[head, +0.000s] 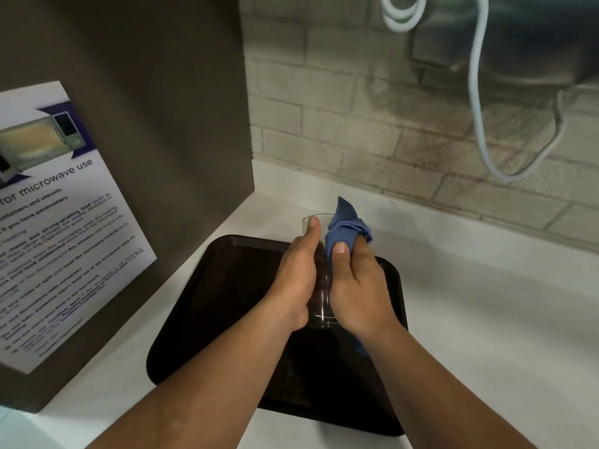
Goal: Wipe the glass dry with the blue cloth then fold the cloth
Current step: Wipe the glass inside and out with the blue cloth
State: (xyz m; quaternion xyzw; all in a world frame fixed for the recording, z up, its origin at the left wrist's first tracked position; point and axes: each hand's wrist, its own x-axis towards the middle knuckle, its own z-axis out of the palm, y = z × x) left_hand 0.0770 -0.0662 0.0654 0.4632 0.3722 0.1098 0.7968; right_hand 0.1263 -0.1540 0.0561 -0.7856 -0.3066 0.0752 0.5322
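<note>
Both hands are wrapped around a clear drinking glass (pixel 321 286), held above a dark brown tray (pixel 227 286) on the white table (pixel 486 303). The left hand (pixel 296 280) grips the glass's left side, thumb lying up along it to the rim. The right hand (pixel 359 286) presses a blue cloth (pixel 345 228) against the right side, the cloth bunching out above the fingers. A microwave-use notice (pixel 64 222) is stuck to the grey panel on the left; a white cable (pixel 476 92) hangs before the brick wall.
</note>
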